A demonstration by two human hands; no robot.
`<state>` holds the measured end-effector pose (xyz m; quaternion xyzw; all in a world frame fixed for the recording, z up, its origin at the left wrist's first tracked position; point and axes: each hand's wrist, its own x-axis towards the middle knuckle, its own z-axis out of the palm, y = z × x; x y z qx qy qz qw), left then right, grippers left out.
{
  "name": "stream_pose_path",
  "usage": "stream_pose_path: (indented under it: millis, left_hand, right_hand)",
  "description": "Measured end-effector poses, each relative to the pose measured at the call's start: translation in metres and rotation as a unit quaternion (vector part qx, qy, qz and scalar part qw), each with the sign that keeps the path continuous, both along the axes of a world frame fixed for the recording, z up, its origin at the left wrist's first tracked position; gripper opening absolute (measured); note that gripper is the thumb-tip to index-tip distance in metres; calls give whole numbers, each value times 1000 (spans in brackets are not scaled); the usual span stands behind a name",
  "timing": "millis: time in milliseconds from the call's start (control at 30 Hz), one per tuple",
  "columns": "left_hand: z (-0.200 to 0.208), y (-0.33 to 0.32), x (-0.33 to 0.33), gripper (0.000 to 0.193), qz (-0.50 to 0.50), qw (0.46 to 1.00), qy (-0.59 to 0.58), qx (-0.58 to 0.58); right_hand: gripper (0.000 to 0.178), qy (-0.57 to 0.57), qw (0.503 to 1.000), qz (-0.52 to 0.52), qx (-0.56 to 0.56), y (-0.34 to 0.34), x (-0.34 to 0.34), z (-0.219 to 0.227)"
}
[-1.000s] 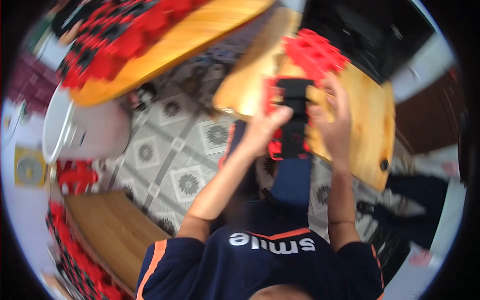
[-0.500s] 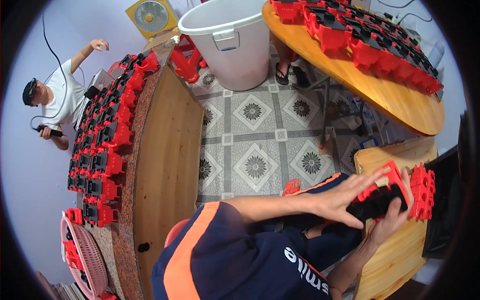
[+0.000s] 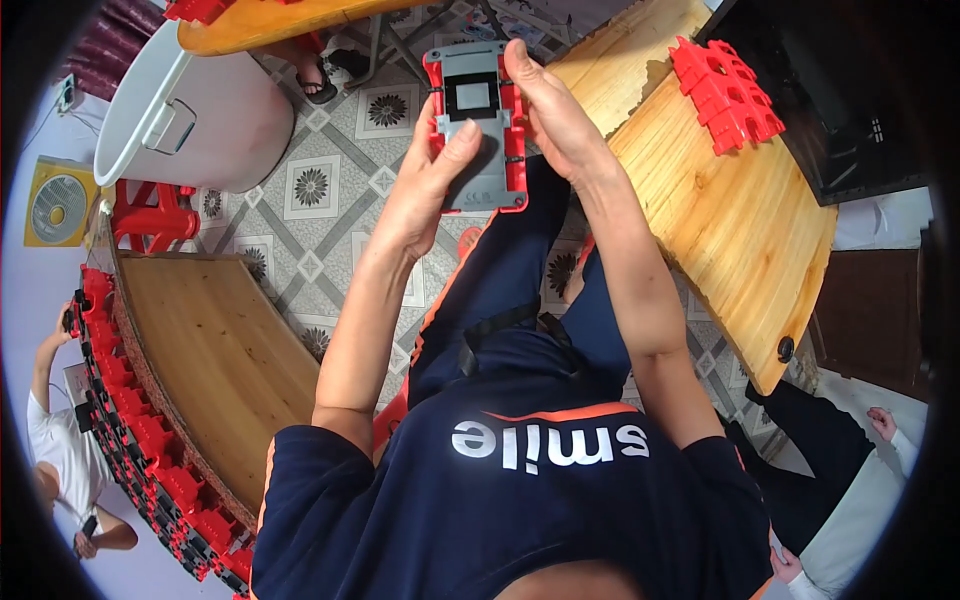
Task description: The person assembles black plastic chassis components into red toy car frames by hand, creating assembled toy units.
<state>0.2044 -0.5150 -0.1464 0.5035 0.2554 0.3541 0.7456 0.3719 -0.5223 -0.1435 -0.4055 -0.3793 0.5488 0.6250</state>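
I hold a red-and-grey plastic casing out in front of me, its grey face up. A dark-framed square with a pale middle sits in its upper half. My left hand grips the left side, with the thumb lying on the grey face. Along the right edge, my right hand is closed, its thumb near the top corner. The fingers under the casing are hidden. Apart from both hands, red moulded plastic parts lie on the wooden table to the right.
The wooden table is at right, beside a black screen. A white bin and red stool stand at left. Red-and-black units line the left counter by a person; another person is at lower right.
The view has turned to the right. Both hands have brought the casing from above the wooden table to in front of my body, and its grey face now shows instead of its black parts.
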Motion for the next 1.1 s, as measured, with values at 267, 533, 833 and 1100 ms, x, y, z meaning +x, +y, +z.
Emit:
stream_pose_path:
  millis: [267, 533, 833, 1100]
  left_hand:
    - [3, -21, 7, 91, 103, 980, 23, 169]
    - [-10, -15, -47, 116, 202, 862, 133, 446]
    - [65, 292, -367, 99, 685, 673, -159, 230]
    - [80, 380, -572, 92, 879, 467, -17, -97]
  right_hand:
    - [36, -25, 997, -46, 56, 0, -9, 8]
    - [85, -192, 960, 25, 201, -9, -39, 21]
    - [41, -279, 949, 135, -59, -44, -59, -43]
    - [32, -299, 937, -42, -175, -116, -13, -71]
